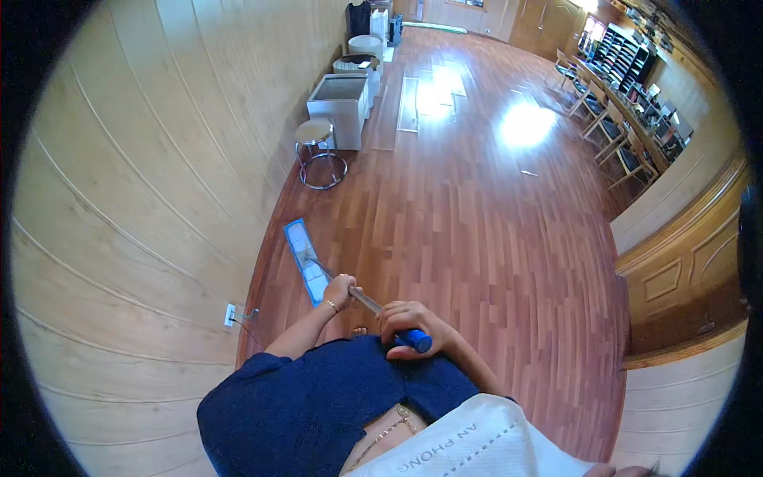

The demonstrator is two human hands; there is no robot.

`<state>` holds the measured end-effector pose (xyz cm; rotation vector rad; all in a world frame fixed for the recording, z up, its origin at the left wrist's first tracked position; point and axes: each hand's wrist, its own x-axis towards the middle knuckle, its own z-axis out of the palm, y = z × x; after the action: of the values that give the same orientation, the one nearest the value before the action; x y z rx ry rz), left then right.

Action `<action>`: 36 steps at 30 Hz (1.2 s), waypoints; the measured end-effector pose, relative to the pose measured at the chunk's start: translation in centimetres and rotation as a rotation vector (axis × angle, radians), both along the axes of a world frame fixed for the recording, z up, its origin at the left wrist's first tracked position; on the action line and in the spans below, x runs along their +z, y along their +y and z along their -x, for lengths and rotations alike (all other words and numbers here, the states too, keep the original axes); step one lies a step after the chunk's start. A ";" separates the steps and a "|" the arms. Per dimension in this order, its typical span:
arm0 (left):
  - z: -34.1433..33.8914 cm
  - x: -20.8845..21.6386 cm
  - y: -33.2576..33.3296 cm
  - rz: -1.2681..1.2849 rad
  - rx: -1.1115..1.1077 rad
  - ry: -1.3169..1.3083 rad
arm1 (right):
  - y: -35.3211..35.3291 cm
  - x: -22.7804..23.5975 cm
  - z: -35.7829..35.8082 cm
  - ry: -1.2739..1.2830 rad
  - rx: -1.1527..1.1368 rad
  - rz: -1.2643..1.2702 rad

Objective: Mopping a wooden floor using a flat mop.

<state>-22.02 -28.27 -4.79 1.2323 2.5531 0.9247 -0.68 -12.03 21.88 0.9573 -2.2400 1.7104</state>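
A flat mop (306, 259) with a long blue-and-white head lies on the wooden floor close to the left wall. Its metal pole slants up from the head toward my body. My left hand (339, 292) is wrapped round the pole partway along, a bracelet at the wrist. Nearer to me, my right hand (409, 322) is closed round the upper end, where the blue grip (417, 341) sticks out below the fingers.
A round metal stool (315, 133) stands by the left wall, before a grey-white bin-like box (337, 107) and other containers. A wall socket (230, 315) with cords is low at left. Chairs (632, 159) line a counter at right, beyond a wooden door (683, 270).
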 end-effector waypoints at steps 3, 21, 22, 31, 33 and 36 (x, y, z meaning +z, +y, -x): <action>0.0 0.6 -0.8 0.082 0.046 0.062 | -1.1 0.4 -0.3 -0.059 -0.091 0.004; 3.8 12.8 5.1 0.169 -0.425 0.040 | -3.0 6.6 4.3 0.079 -0.189 -0.323; 4.7 14.5 3.3 0.049 -0.497 -0.089 | -3.4 6.6 5.3 0.072 -0.178 -0.307; -1.3 34.3 -8.9 -0.811 -0.660 -0.070 | -6.4 0.2 15.5 -0.005 -0.218 -0.164; -1.4 34.5 -9.6 -0.642 -0.562 0.151 | -7.0 -2.0 17.7 -0.038 -0.199 -0.236; -0.8 31.9 -11.4 -0.641 -0.383 0.268 | -7.9 -6.4 20.3 -0.113 -0.183 -0.262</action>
<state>-21.19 -39.68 27.14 2.0421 2.1096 1.6328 -20.97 -19.96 15.53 0.6898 -2.5825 1.4535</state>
